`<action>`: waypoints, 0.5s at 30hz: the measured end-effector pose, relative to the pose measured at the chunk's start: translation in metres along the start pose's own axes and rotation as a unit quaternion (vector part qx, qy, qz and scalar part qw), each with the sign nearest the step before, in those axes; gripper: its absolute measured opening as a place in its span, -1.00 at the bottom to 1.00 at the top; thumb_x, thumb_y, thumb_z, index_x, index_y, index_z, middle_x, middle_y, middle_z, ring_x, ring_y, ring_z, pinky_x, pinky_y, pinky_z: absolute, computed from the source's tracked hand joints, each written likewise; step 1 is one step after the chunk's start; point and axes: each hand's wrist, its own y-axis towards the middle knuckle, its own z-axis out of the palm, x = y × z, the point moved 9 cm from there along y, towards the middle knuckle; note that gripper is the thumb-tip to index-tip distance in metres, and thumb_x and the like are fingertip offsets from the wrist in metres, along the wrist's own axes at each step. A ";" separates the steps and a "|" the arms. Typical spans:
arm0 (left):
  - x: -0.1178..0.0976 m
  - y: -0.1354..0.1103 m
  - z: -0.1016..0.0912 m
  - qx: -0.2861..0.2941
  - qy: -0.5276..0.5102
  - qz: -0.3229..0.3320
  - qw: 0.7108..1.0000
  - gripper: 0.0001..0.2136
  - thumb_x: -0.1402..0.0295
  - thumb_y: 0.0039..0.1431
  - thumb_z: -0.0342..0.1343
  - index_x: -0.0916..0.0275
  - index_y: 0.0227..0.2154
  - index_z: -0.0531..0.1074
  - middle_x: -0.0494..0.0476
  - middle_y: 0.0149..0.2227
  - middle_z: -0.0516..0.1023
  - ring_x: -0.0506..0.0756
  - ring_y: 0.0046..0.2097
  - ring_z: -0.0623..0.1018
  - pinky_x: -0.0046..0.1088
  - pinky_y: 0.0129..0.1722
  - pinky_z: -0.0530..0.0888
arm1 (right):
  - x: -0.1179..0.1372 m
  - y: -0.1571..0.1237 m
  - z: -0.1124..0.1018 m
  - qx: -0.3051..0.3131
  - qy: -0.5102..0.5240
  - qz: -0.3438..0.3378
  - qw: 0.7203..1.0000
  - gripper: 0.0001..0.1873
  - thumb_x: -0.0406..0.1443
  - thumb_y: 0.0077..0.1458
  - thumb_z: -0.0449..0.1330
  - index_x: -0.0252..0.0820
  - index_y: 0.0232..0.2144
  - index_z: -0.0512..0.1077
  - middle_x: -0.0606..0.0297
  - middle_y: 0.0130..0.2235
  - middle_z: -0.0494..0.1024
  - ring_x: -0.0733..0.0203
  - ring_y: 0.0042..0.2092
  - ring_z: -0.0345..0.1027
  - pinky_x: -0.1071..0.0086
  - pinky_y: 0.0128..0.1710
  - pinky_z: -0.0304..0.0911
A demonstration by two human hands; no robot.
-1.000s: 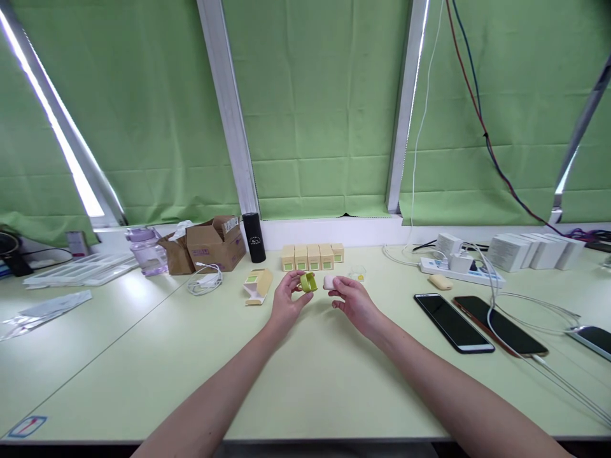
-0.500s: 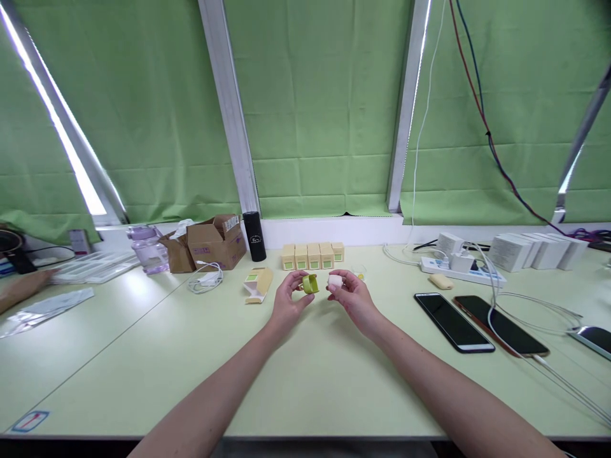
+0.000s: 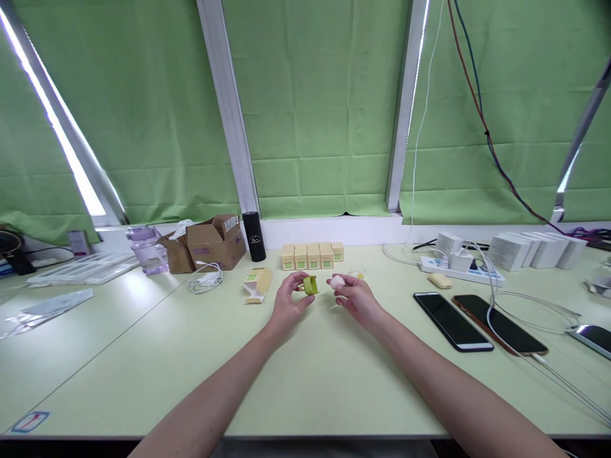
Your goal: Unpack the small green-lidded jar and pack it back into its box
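Note:
My left hand (image 3: 288, 299) pinches a small yellow-green case (image 3: 310, 284) above the pale green table (image 3: 305, 375). My right hand (image 3: 357, 298) holds a small white rounded case (image 3: 337, 282) in its fingertips, a short gap to the right of the green one. Behind both hands stands a row of several small beige boxes with green labels (image 3: 312, 256). An opened beige box (image 3: 258, 284) lies on its side to the left of my left hand.
Two dark phones (image 3: 477, 320) lie at the right with cables, behind them a power strip (image 3: 458, 270) and white boxes (image 3: 534, 250). At the left stand a black cylinder (image 3: 254, 236), a brown carton (image 3: 214, 243), a purple bottle (image 3: 147, 250) and clear trays (image 3: 81, 270).
My right hand turned the white case in its fingers and lifted it slightly. Another person's hand showed at the far left half a second ago and is gone.

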 end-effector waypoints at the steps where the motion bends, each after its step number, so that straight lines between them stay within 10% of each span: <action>1: 0.000 0.000 0.000 -0.002 0.003 -0.001 1.000 -0.57 0.43 0.01 0.33 0.16 -0.03 0.43 0.23 0.05 0.59 0.23 0.09 0.58 -0.16 0.11 0.41 | 0.004 -0.002 0.004 0.011 0.001 -0.013 1.000 -0.52 -0.26 -0.30 0.50 -0.14 -0.22 0.57 0.09 -0.09 0.68 0.25 -0.39 0.35 0.35 -0.46 0.27; 15: -0.007 -0.002 0.002 0.002 0.085 0.044 0.995 -0.57 0.52 -0.02 0.29 0.15 -0.04 0.51 0.19 0.03 0.55 0.20 0.08 0.54 -0.15 0.12 0.44 | 0.015 -0.009 0.021 0.041 -0.193 -0.131 0.972 -0.45 0.09 -0.07 0.42 -0.22 -0.21 0.61 0.14 -0.24 0.67 0.11 -0.28 0.47 0.34 -0.40 0.26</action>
